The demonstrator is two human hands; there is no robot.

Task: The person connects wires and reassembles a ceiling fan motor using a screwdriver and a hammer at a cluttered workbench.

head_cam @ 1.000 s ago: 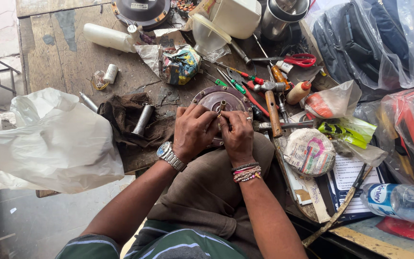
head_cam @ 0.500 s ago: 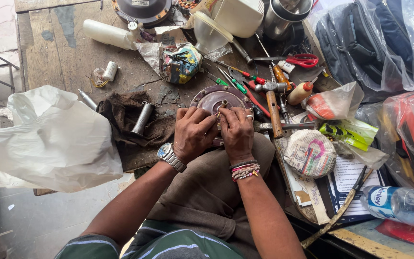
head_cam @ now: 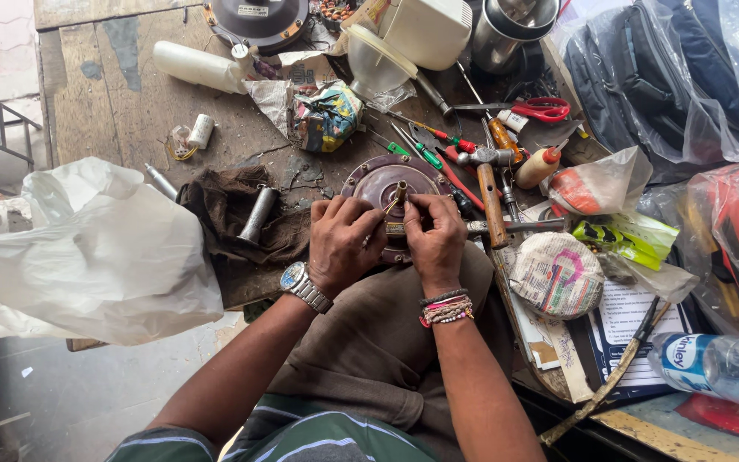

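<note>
A round dark purple metal motor cover [head_cam: 378,182] with a short brass shaft [head_cam: 401,190] at its middle lies on the workbench edge. My left hand [head_cam: 341,242], with a wristwatch, rests on the cover's near left side, fingers pinched by the shaft. My right hand [head_cam: 434,235], with bead bracelets, grips the cover's near right side, thumb and finger at the shaft. A thin yellow wire or pin shows between my fingers. What the fingertips hold is mostly hidden.
A hammer [head_cam: 490,188], screwdrivers [head_cam: 425,145] and red scissors [head_cam: 534,109] lie right of the cover. A dark rag [head_cam: 224,210] with a metal cylinder [head_cam: 257,215] sits to the left, a white plastic bag [head_cam: 87,257] beyond. A water bottle [head_cam: 720,364] lies at lower right.
Both hands stay on the cover, with only small finger shifts at the shaft. The view has drifted slightly.
</note>
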